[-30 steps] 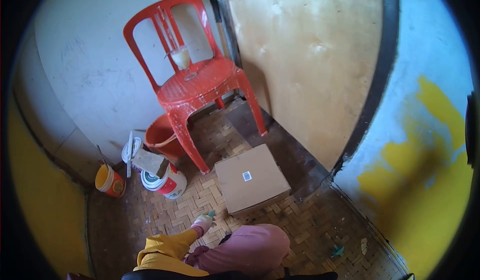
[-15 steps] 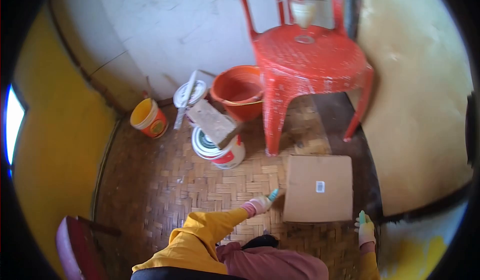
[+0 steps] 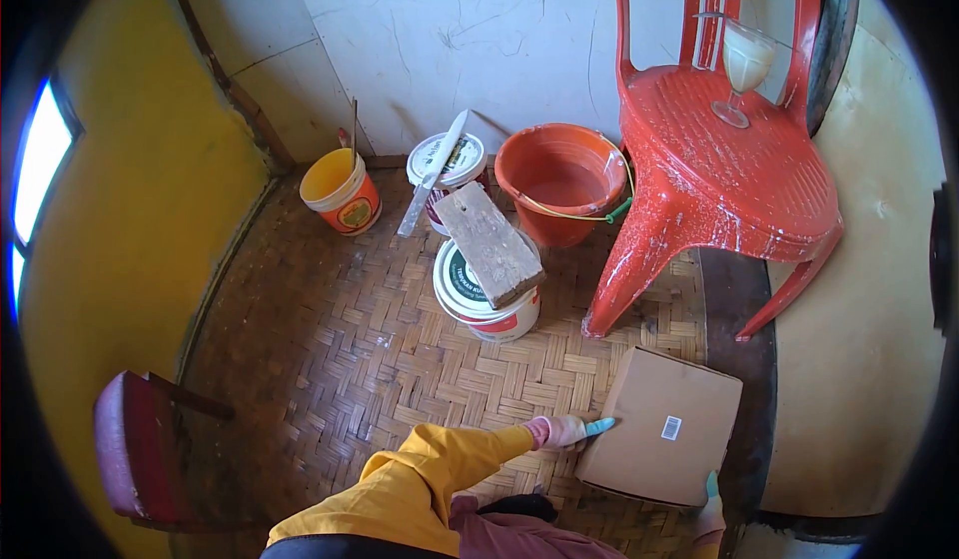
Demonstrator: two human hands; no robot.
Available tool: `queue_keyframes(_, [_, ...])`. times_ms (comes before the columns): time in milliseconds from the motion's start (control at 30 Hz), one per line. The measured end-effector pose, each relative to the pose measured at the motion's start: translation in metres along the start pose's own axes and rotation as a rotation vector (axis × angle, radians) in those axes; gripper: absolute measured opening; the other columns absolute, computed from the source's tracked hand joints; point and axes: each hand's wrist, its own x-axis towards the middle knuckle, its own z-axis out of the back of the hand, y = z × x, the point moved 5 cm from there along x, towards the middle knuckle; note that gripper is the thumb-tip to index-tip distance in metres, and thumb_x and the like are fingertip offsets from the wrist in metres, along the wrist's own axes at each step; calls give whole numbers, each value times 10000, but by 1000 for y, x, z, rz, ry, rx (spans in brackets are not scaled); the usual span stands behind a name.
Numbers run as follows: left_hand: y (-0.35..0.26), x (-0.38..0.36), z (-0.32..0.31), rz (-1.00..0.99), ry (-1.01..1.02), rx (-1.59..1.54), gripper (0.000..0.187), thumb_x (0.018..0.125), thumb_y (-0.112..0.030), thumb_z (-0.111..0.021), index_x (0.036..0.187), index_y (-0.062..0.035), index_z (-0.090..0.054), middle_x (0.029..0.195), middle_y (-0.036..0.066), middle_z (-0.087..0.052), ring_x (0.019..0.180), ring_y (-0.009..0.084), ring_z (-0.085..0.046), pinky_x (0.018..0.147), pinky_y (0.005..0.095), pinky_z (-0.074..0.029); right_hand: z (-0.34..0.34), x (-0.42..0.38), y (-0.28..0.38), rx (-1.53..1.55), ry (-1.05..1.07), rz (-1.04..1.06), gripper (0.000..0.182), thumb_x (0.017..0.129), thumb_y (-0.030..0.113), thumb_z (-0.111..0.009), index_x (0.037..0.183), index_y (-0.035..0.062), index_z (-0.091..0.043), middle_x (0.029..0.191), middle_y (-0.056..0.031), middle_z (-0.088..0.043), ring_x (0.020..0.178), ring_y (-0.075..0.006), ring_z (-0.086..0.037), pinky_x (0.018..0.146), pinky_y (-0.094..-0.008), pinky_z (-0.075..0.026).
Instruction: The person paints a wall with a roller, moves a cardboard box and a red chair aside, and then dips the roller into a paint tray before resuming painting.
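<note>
A closed cardboard box (image 3: 659, 394) with a small white label lies on the woven floor at lower right. My left hand (image 3: 565, 431), in a light glove with teal fingertips, reaches from a yellow sleeve to the box's left edge. Its visible fingers are stretched out, the tips at the cardboard. At the lower right corner of the box is my right hand (image 3: 710, 512), gloved the same way. A teal finger points straight along the side there; its other fingers are partly hidden.
Behind the box stands a red plastic chair (image 3: 719, 169) with a glass (image 3: 746, 57) of pale contents on its seat. Left of it are an orange bucket (image 3: 559, 221), lidded tubs under a wooden block (image 3: 489, 244) and a long blade (image 3: 435, 174), and a yellow-lined pail (image 3: 350, 204).
My left hand has moved right to the box's edge, and my right hand has come in close to its right corner. The camera view has turned, shifting the whole scene.
</note>
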Motion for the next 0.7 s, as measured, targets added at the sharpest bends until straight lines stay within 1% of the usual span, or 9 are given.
queue_keyframes(33, [-7, -7, 2, -69, 4, 6, 805, 695, -777, -191, 678, -57, -551, 566, 43, -501, 522, 176, -458, 531, 295, -394, -2, 0, 0, 15, 27, -6, 517, 782, 487, -512, 1085, 67, -510, 1029, -66, -562, 898, -228, -539, 761, -356, -457])
queue_keyframes(200, [-14, -39, 13, -27, -28, -52, 790, 713, -759, -205, 728, -59, -570, 562, 40, -500, 537, 168, -472, 588, 289, -401, -25, -29, 7, -60, -16, -47, 467, 785, 360, -559, 1116, 40, -481, 1045, -86, -553, 936, -252, -526, 816, -354, -433])
queue_keyframes(267, [-19, -48, 15, -55, -19, -33, 782, 709, -759, -229, 818, -71, -585, 570, 40, -502, 541, 165, -478, 605, 283, -401, -59, -59, 18, -84, 15, -105, 481, 771, 312, -584, 1129, 9, -476, 1035, -103, -554, 925, -224, -525, 813, -319, -421])
queue_keyframes(300, [18, -23, 3, 121, 67, -28, 679, 768, -688, -264, 1059, -134, -526, 592, 42, -509, 548, 168, -485, 619, 289, -405, -74, -78, 25, -85, 17, -101, 481, 771, 312, -584, 1129, 9, -476, 1035, -103, -554, 925, -224, -525, 813, -319, -421])
queue_keyframes(433, [16, -58, -17, -446, -35, 25, 667, 784, -669, -273, 652, -71, -536, 529, 27, -452, 529, 153, -458, 565, 289, -392, -53, -111, 17, -113, -41, -147, 368, 794, 254, -559, 1102, 63, -499, 1073, -49, -514, 920, -235, -498, 813, -343, -414])
queue_keyframes(533, [14, -98, -27, -257, 44, 75, 551, 858, -551, -269, 762, -77, -533, 548, 32, -464, 529, 156, -457, 575, 302, -397, -72, -143, 24, -202, 1, -86, 422, 789, 268, -566, 1124, 27, -480, 1080, -44, -512, 967, -216, -476, 859, -327, -383])
queue_keyframes(600, [45, -104, -35, 6, 108, -96, 504, 834, -570, -332, 1084, -196, -560, 594, 46, -504, 465, 177, -467, 576, 291, -420, -93, -158, 34, -565, 54, 30, 453, 789, 274, -567, 1134, -1, -465, 1087, -44, -505, 977, -205, -464, 872, -327, -369])
queue_keyframes(633, [57, -112, -35, -34, 176, -47, 475, 852, -543, -317, 1245, -291, -403, 676, 65, -529, 524, 199, -496, 611, 315, -426, -109, -162, 35, -567, 59, 27, 453, 789, 274, -567, 1134, -1, -465, 1087, -44, -505, 977, -205, -464, 872, -327, -369])
queue_keyframes(700, [63, -142, -27, -136, 38, -64, 472, 856, -537, -313, 1230, -269, -420, 700, 78, -532, 560, 210, -506, 615, 323, -425, -148, -170, 39, -607, 120, 93, 447, 795, 286, -559, 1113, -19, -479, 1067, -44, -508, 978, -175, -456, 877, -318, -358])
